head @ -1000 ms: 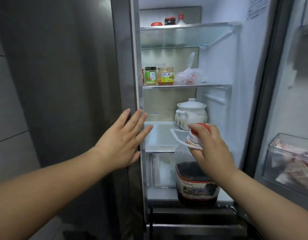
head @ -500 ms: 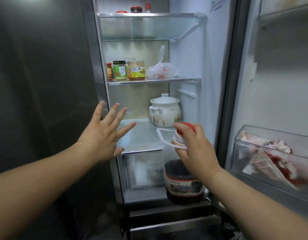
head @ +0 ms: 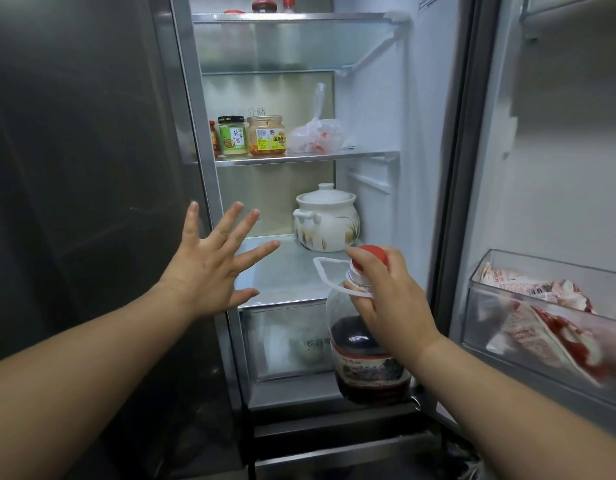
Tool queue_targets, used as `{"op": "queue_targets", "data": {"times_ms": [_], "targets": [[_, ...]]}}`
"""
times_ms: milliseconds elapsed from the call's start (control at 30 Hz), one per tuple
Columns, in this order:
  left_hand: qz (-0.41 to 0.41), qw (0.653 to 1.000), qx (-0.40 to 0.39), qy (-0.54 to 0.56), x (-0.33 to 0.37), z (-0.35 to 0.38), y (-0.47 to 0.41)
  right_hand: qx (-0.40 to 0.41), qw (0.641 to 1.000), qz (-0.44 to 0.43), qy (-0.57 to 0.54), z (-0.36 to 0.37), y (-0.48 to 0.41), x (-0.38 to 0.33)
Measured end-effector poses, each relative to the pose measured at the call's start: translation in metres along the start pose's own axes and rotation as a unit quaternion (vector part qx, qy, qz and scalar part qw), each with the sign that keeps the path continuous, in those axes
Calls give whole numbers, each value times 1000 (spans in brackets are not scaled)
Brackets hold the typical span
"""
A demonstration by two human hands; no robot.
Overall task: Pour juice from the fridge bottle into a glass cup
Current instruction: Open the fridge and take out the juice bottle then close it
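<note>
Alt text: an open fridge, seen from a head-worn camera looking forward and down.

The bottle is made of clear plastic with a red cap, and dark juice fills about its lower half. It is held at the front of the fridge, low down, just before a clear drawer. Its long axis is vertical.

The right hand is wrapped round the neck just under the cap, with fingers curled tight and 1 of them hooked at the white loop handle. The body of the bottle lies straight below this grip. Whether the base rests on the ledge or is lifted cannot be told.

The left hand is held flat and empty with all 5 digits fanned. It hovers before the left edge of the middle shelf, well to the left of the bottle. Only the right hand is on the bottle.

No glass is in view, so it is judged that the bottle must be drawn out toward the viewer and kept upright.

Against the picture from 1 s ago, the left hand is now seen clear of the closed left door — it was laid flat there with fingers together. The grip on the neck is unchanged, and the fridge interior is framed further left.
</note>
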State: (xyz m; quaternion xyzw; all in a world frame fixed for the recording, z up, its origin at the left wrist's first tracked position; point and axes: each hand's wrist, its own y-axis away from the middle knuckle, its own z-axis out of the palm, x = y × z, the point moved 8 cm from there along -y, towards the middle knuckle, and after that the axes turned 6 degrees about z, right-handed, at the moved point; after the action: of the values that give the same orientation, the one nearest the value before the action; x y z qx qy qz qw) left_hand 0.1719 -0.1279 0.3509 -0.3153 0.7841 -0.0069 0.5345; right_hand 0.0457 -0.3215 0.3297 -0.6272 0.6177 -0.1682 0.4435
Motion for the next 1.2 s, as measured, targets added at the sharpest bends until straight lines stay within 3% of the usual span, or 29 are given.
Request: {"op": "queue_targets", "data": {"times_ms": [300,433,500,633,800,867,967,1100,1200], "targets": [[-11,999,-32,15,1,4,-13,4,1000,-4,-15,-5,0,-15],[-23,997,22,67,-5,3,-12,6,1000,-2,-6,-14,3,-18],[-32,985,57,158,-2,-11,-10,5,1000,-5,12,-18,7,-19],[19,913,178,367,36,-79,-5,10,999,5,30,-32,16,-17],[50,867,279,409,68,-138,0,18,998,32,50,-47,33,-13],[28,810,273,519,75,-143,-1,32,997,47,44,-55,42,-12],[3,701,204,683,98,-137,-3,61,996,60,25,-70,55,-13],[-13,628,166,760,120,-140,-4,88,993,67,29,-89,70,-16],[-16,596,165,786,126,-149,-4,98,992,70,24,-101,80,-19]]}}
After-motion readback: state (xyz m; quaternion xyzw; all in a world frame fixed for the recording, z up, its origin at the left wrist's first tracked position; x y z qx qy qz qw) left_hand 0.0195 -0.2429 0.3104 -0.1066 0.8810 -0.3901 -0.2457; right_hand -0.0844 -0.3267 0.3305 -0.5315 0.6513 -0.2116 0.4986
